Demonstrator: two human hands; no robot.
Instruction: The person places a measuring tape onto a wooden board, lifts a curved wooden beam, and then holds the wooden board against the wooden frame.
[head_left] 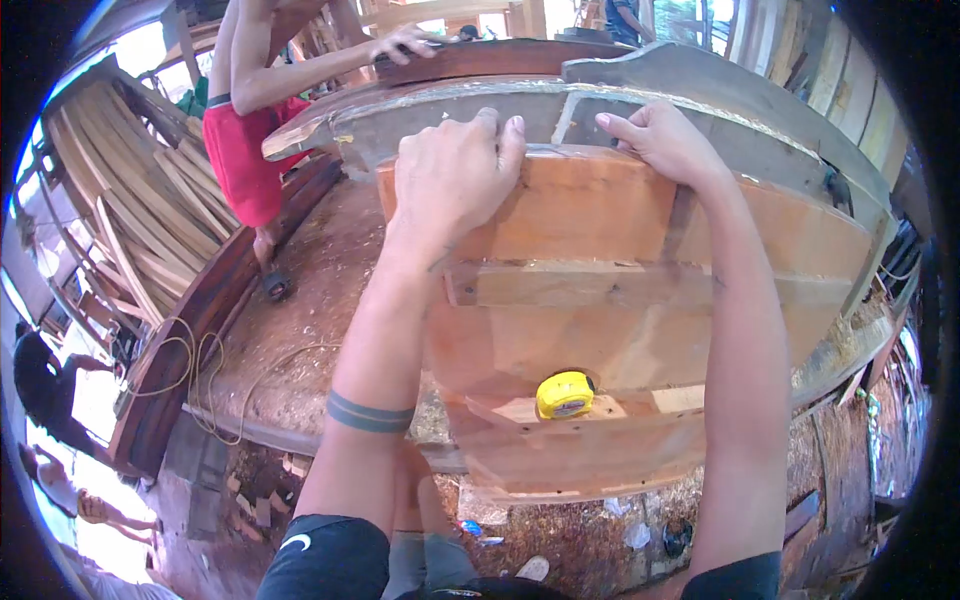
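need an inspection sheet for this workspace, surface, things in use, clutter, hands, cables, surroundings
surface: brown boards strewn with wood shavings
job's things: wooden panel, with crosswise strips; yellow tape measure lying against its lower part
clutter: wood offcuts and a pale scrap of litter below the panel
hands: left hand and right hand both hold the panel's top edge; fingertips partly hidden
cables: thin looped cord at picture left; rope or electrical, cannot tell
surroundings: another person in red shorts, one hand at a dark timber; stacked planks behind
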